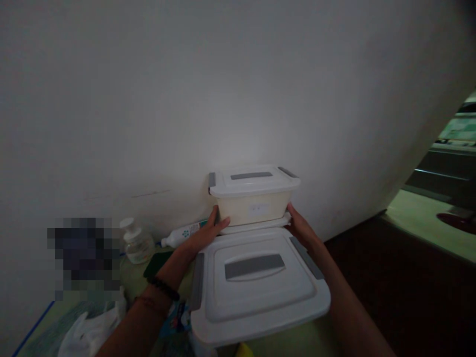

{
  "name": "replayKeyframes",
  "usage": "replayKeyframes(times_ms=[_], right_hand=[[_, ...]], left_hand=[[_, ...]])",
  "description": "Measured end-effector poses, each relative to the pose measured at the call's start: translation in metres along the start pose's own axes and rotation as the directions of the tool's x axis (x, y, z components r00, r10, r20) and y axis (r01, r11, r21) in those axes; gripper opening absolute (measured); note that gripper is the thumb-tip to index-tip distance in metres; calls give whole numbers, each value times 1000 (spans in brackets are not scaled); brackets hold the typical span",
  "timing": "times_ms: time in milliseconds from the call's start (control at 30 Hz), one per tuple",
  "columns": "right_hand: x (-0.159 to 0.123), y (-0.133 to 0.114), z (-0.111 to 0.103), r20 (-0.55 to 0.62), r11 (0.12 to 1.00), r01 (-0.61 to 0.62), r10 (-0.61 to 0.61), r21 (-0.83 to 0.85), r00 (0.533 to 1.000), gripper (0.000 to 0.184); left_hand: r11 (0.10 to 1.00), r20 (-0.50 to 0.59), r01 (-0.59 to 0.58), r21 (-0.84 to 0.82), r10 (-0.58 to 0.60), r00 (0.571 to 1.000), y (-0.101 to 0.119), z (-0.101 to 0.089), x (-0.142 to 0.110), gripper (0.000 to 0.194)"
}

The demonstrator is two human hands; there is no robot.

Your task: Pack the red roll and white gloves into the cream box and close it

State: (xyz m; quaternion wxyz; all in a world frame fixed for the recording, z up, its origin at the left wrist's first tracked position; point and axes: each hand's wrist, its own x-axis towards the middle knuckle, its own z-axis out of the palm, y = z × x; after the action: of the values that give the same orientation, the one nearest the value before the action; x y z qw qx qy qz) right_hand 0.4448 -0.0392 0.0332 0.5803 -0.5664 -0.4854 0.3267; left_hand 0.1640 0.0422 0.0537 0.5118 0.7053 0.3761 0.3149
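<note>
A small white plastic box (253, 198) with a grey-handled lid and grey side clips stands against the wall, on top of another white lid edge. My left hand (204, 237) presses its left lower side, fingers wrapped along it. My right hand (301, 225) grips its right lower corner. In front of it sits a larger white box lid (256, 292) with a grey handle and grey clips, between my forearms. A dark bead bracelet is on my left wrist.
A clear pump bottle (136, 241) and a lying white tube (183, 234) rest by the wall at left. A dark green flat object (155, 264) lies beside my left wrist. A white plastic bag (91, 329) is at lower left. Dark floor lies to the right.
</note>
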Motion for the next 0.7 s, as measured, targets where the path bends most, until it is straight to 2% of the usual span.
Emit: replayKeyframes(times_ms=[167,333,500,700], right_hand=[[-3,-6,4,-9,994,91,-91,-68,996,55],[-4,-22,-1,27,984,160,-159,-77,987,50],[-2,-46,-1,50,975,217,-215,-43,975,48],[4,-77,8,12,964,267,-267,12,964,50]], left_hand=[[999,32,26,28,-27,999,11,-1,-2,90],[999,25,35,12,-36,999,14,2,-3,86],[996,-71,-85,-30,83,994,26,5,-3,80],[961,-171,-248,-122,225,959,63,2,-7,68]])
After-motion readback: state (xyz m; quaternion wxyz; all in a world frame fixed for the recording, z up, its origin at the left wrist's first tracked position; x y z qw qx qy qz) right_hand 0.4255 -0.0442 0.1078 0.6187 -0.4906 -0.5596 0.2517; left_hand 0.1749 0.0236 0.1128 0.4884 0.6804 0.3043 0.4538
